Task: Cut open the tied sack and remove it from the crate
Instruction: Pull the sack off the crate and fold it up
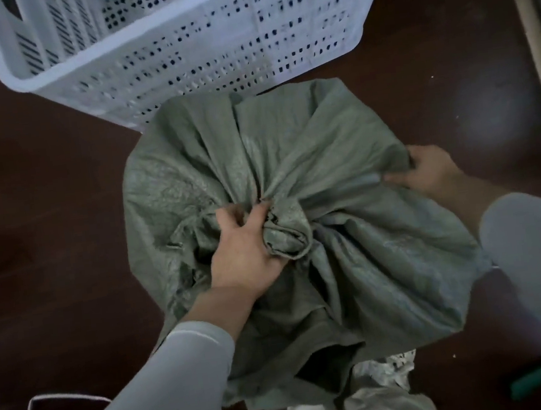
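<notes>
I judge I'm at the opening step. The sack (326, 170) is tied shut with no cut showing in its grey-green weave. It sits on the dark floor (42, 215) just on the near side of the white crate (211, 65), outside it. Its far edge meets the crate's near wall in my view, though I cannot tell whether they touch.

My left grip (244, 252) is wrapped round the tied neck (286, 233), fingers curled into the gathered folds. My right grip (428, 168) pinches a fold at the sack's edge, below the crate's right corner, pulling the cloth taut.

The sack looks round from above, so I take its long axis to run floor to knot, seen nearly end-on. The neck points up at me, its loose end curling away from the crate.

Neither grip holds a blade, so the next move calls for one. A small green object (535, 376) lies well away from the crate, at my near right, too blurred to name. My right grip would have to release to fetch a cutter while the left keeps the neck raised. The cut belongs just under the knot, clear of my fingers.
</notes>
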`<action>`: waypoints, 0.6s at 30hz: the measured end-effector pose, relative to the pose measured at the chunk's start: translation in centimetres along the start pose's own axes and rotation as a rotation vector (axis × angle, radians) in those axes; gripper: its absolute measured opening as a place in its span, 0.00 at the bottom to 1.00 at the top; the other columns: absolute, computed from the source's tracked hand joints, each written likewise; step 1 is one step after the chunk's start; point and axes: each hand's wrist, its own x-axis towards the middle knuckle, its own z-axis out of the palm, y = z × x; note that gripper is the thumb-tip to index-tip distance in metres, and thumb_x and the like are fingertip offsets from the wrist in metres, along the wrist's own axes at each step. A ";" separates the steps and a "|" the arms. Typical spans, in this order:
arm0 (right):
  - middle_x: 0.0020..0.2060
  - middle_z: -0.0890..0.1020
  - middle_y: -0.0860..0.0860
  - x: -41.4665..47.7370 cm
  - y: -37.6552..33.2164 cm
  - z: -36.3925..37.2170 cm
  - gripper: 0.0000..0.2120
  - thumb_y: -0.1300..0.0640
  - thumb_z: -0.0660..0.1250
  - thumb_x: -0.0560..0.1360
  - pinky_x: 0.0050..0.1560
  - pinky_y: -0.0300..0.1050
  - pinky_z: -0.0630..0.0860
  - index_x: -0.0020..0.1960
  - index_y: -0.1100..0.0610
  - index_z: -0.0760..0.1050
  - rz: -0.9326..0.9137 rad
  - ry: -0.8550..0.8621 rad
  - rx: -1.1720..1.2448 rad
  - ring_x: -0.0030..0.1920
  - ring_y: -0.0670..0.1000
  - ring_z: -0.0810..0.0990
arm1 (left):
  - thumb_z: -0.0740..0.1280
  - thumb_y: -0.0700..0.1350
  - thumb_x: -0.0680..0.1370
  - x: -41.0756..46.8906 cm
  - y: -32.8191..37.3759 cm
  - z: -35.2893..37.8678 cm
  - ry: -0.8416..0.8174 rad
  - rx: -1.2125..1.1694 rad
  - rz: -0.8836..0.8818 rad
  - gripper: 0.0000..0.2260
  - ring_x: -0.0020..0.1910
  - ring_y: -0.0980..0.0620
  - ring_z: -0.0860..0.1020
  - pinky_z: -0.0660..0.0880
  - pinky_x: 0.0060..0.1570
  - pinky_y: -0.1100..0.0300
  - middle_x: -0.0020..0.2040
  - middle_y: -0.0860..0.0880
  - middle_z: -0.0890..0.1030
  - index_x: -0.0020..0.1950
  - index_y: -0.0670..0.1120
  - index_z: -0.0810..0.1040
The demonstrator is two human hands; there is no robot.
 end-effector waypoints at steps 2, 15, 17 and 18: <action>0.52 0.83 0.61 -0.8 -0.3 0.2 0.15 0.59 0.70 0.72 0.54 0.48 0.74 0.58 0.60 0.79 -0.041 0.083 0.036 0.49 0.51 0.78 | 0.71 0.57 0.69 -0.5 0.4 0.4 0.030 0.076 -0.044 0.30 0.71 0.43 0.63 0.77 0.57 0.49 0.72 0.47 0.49 0.68 0.58 0.65; 0.53 0.81 0.51 -8.6 -6.9 -3.1 0.27 0.58 0.77 0.64 0.56 0.45 0.76 0.61 0.56 0.75 0.072 -0.093 0.321 0.53 0.52 0.80 | 0.71 0.51 0.70 -3.6 0.3 -5.0 -0.015 -0.028 -0.276 0.20 0.62 0.42 0.74 0.74 0.60 0.49 0.62 0.46 0.76 0.61 0.52 0.75; 0.47 0.83 0.50 -11.0 -8.2 -4.3 0.25 0.59 0.80 0.61 0.50 0.42 0.77 0.57 0.58 0.78 0.065 -0.207 0.450 0.46 0.48 0.81 | 0.70 0.51 0.71 -5.2 0.3 -6.8 0.041 0.004 -0.280 0.17 0.62 0.43 0.74 0.75 0.59 0.48 0.61 0.46 0.75 0.59 0.51 0.76; 0.46 0.83 0.51 -12.0 -8.8 -5.0 0.23 0.59 0.80 0.61 0.48 0.41 0.76 0.55 0.60 0.79 0.053 -0.210 0.457 0.44 0.48 0.82 | 0.69 0.50 0.71 -6.0 0.3 -7.8 0.061 0.014 -0.281 0.16 0.61 0.43 0.74 0.75 0.58 0.47 0.60 0.46 0.75 0.58 0.50 0.76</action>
